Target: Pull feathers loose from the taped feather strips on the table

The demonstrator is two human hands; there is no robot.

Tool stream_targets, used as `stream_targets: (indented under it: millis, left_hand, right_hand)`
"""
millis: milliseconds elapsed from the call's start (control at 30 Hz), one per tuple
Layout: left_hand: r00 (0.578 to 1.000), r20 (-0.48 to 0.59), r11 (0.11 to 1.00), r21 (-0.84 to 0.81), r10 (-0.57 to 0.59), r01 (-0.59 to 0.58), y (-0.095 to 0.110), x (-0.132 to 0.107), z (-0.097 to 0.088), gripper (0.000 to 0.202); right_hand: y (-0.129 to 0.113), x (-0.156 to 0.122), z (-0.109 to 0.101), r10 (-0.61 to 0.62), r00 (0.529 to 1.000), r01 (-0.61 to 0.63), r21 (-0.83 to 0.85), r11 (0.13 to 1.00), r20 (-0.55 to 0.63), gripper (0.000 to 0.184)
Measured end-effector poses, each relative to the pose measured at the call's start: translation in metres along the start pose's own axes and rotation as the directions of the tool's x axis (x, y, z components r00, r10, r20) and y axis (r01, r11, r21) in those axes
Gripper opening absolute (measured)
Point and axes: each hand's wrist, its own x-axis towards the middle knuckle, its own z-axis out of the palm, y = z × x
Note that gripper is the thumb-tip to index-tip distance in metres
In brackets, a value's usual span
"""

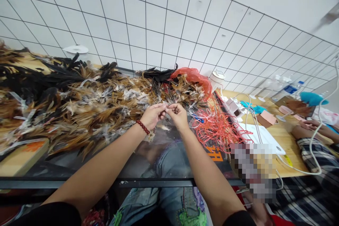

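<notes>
My left hand [153,114], with a red bead bracelet [143,127] at the wrist, and my right hand [178,114] meet fingertip to fingertip over a glass-topped table [79,169]. Both pinch something small between them; it is too small to name. Right behind my hands lies a big heap of brown, black and white feathers [79,102]. A tangle of red rubber bands [217,127] lies just right of my right hand.
A red plastic bag [194,76] sits behind the bands. A white jar [217,77], cables and small boxes lie on the wooden table [288,137] at right, where another person's arm [312,130] in a plaid sleeve rests. A tiled wall stands behind.
</notes>
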Motion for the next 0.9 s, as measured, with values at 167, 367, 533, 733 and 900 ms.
stream_targets:
  millis: [167, 367, 533, 733, 900]
  left_hand:
    - [1.0, -0.018, 1.0, 0.002, 0.004, -0.004, 0.001, -0.001, 0.001, 0.012]
    - [0.999, -0.028, 0.998, 0.057, 0.04, -0.038, 0.002, -0.001, 0.0, 0.015]
    - [0.997, 0.042, 0.975, 0.21, 0.066, -0.073, -0.001, 0.001, -0.001, 0.023]
    - [0.996, 0.085, 0.933, 0.358, 0.011, -0.04, -0.004, -0.003, 0.003, 0.027]
    - [0.998, -0.022, 0.958, 0.277, -0.065, 0.068, -0.002, -0.005, 0.007, 0.015]
  right_hand:
    - [0.0, 0.0, 0.001, 0.008, 1.0, -0.008, -0.019, 1.0, 0.013, 0.03]
    - [0.0, 0.001, -0.002, 0.015, 1.0, -0.015, -0.019, 1.0, 0.005, 0.029]
    - [-0.008, 0.001, -0.003, 0.044, 0.999, -0.043, 0.069, 0.997, -0.001, 0.031]
    - [-0.006, 0.002, -0.003, 0.037, 0.997, -0.036, -0.025, 0.999, 0.068, 0.026]
    - [0.005, 0.004, -0.006, -0.059, 0.998, 0.055, -0.145, 0.988, -0.021, 0.023]
